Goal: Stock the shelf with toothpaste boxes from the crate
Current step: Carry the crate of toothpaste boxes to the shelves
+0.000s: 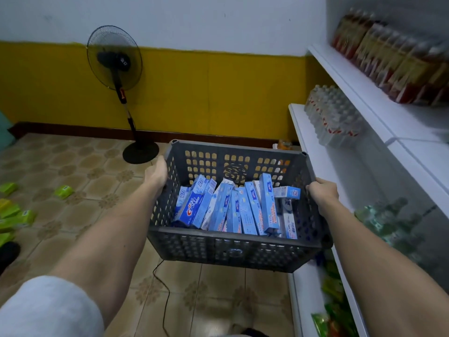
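From the head view, the left hand (156,172) and right hand (322,192) each grip a side wall of the grey crate (228,246), held up beside the white shelf (315,152). The toothpaste boxes (233,210) all lie inside it; judging by this, stocking has not begun.

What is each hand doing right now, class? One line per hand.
Left hand: grips the left rim of the grey crate.
Right hand: grips the crate's right rim.
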Motion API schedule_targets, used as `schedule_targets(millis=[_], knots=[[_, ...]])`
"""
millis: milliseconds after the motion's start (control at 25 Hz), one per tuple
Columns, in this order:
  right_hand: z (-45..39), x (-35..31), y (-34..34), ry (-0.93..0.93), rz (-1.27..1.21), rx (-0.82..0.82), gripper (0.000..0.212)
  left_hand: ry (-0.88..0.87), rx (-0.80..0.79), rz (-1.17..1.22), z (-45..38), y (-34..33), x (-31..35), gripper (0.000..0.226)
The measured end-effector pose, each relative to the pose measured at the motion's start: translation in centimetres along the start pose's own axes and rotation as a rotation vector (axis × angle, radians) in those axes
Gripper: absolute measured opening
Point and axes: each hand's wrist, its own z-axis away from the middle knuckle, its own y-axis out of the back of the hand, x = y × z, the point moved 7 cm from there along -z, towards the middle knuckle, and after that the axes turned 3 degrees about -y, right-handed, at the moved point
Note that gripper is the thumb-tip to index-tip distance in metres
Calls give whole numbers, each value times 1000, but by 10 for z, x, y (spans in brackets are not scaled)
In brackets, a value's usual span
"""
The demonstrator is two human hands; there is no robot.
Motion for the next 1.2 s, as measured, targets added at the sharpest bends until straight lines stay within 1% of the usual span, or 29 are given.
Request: schedule_targets(millis=[80,200,280,360,480,600,720,800,880,960,1120,1200], knots=[[-36,-26,-14,26,12,-14,40,-5,14,2,-31,-25,17,85],[-89,-63,-34,27,11,-32,40,37,6,34,-69,-57,47,90],[-120,-91,-51,59,24,-36,38,20,2,32,-89,-71,73,80],[-150,-114,-68,46,26,-24,38,10,1,38,-109,-87,97,68],[-199,-141,-102,25,35,0,37,26,12,39,-166,-111,122,67],[-240,-165,-144,-1,45,29,38,22,-40,15,-235,-143,147,55],[-286,-180,-192,-57,24,38,37,27,-125,-15,-307,-176,175,49],[-311,-194,-220,-96,20,74,37,17,-167,-56,-349,-193,200,46],[-335,-207,-241,-142,-9,102,42,14,-215,-89,-389,-212,225,52],[-358,-220,-257,-162,-20,144,44,-4,-222,-134,-429,-232,248,59],[-413,-232,-285,-232,-52,202,45,33,-295,-212,-489,-295,285,54],[-452,-226,-293,-301,-71,251,40,37,-329,-254,-515,-334,298,57]])
